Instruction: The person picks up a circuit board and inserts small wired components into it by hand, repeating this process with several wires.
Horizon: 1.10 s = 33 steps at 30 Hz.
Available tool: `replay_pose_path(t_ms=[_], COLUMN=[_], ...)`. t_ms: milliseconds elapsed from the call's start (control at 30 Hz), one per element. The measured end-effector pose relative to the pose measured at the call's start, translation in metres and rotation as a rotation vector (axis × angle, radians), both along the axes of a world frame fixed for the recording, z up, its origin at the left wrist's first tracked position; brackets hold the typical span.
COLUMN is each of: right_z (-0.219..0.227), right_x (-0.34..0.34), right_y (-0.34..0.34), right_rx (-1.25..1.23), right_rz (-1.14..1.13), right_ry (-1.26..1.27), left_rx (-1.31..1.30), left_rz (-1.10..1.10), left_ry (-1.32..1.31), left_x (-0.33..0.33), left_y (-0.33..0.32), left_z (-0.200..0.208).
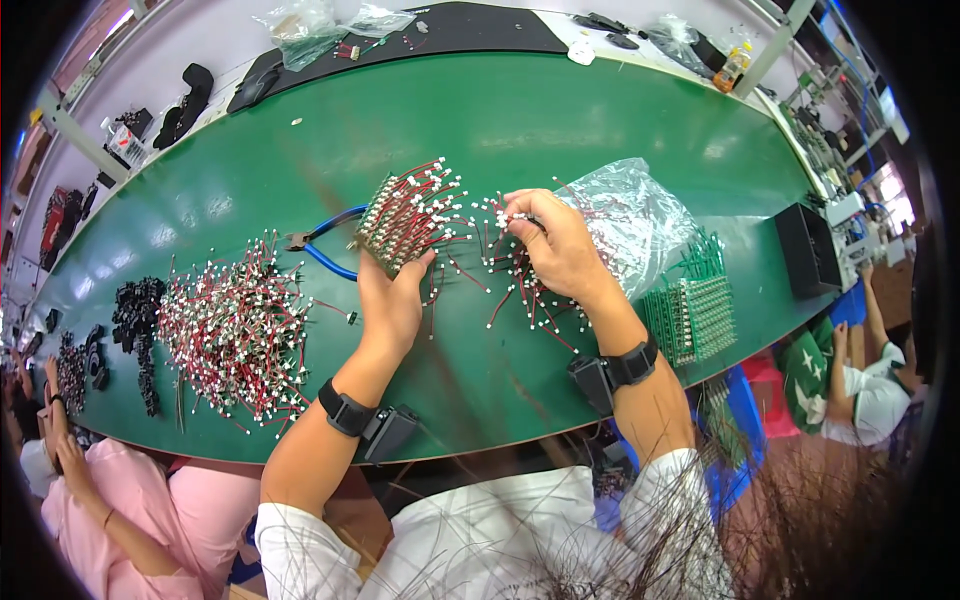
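My left hand grips a circuit board panel by its lower edge, tilted up off the table. Rows of short red and black wires with white connectors stick out from the panel. My right hand is closed in a pinch on a wire connector, a little to the right of the panel. Beneath and beside it, more loose wired connectors spill from a clear plastic bag. Blue-handled cutters lie just left of the panel, partly behind it.
A big heap of wired connectors covers the table's left part, with black parts beyond it. Right of the bag stand stacked green boards and a black bin. People sit at left and right.
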State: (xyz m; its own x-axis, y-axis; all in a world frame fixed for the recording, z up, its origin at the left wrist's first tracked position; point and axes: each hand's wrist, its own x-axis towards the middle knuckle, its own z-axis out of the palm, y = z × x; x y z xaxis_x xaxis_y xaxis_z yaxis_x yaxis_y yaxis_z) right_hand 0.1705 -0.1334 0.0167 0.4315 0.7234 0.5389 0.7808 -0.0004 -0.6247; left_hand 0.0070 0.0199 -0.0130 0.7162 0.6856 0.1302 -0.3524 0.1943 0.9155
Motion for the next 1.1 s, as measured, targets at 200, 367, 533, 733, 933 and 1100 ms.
replay_pose_path(t_ms=[200, 367, 533, 733, 933, 1100], right_z=[0.003, -0.007, -0.008, -0.002, 0.002, 0.008], right_x=[-0.009, -0.008, -0.008, -0.011, -0.013, -0.014], right_y=[0.001, 0.007, 0.007, 0.005, 0.006, 0.005], right_rx=[0.037, 0.146, 0.11, 0.086, 0.194, 0.199], right_rz=[0.119, 0.188, 0.147, 0.119, 0.115, 0.101], right_ry=[0.53, 0.709, 0.83, 0.788, 0.607, 0.376], left_rx=[-0.005, 0.015, 0.01, -0.023, 0.0, 0.025], left_rz=[0.013, 0.014, 0.01, 0.018, 0.001, -0.014], left_ry=[0.026, 0.027, 0.014, 0.026, 0.028, 0.049], left_x=[0.0, 0.001, 0.001, 0.001, 0.0, -0.001], left_y=[-0.001, -0.001, -0.002, -0.002, -0.003, -0.001], left_z=[0.002, 0.002, 0.002, 0.002, 0.004, 0.006])
